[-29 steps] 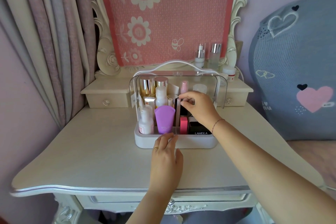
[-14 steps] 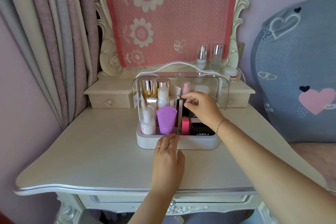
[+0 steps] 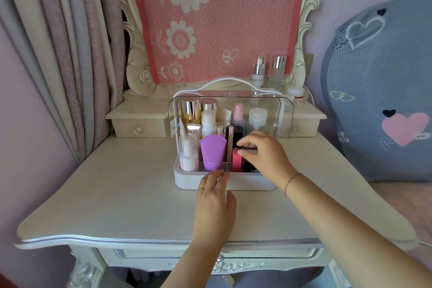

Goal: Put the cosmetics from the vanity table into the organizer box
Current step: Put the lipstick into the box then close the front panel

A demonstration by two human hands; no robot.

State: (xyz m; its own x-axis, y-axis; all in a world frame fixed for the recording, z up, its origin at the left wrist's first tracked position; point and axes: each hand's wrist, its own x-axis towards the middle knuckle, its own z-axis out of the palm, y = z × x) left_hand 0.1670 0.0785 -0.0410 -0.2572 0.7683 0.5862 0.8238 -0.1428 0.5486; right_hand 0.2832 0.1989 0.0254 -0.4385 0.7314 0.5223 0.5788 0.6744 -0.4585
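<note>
Right hand pinching upright pink compact, left hand steadying organizer box

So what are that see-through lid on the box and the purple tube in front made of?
The lid looks like clear hard plastic, acrylic perhaps: the bottles show straight through it and its curved edges catch glossy highlights. The purple tube seems soft matte plastic, opaque with an even, dull sheen; whether it squeezes cannot be told. The organizer box base looks like smooth white plastic.
</note>
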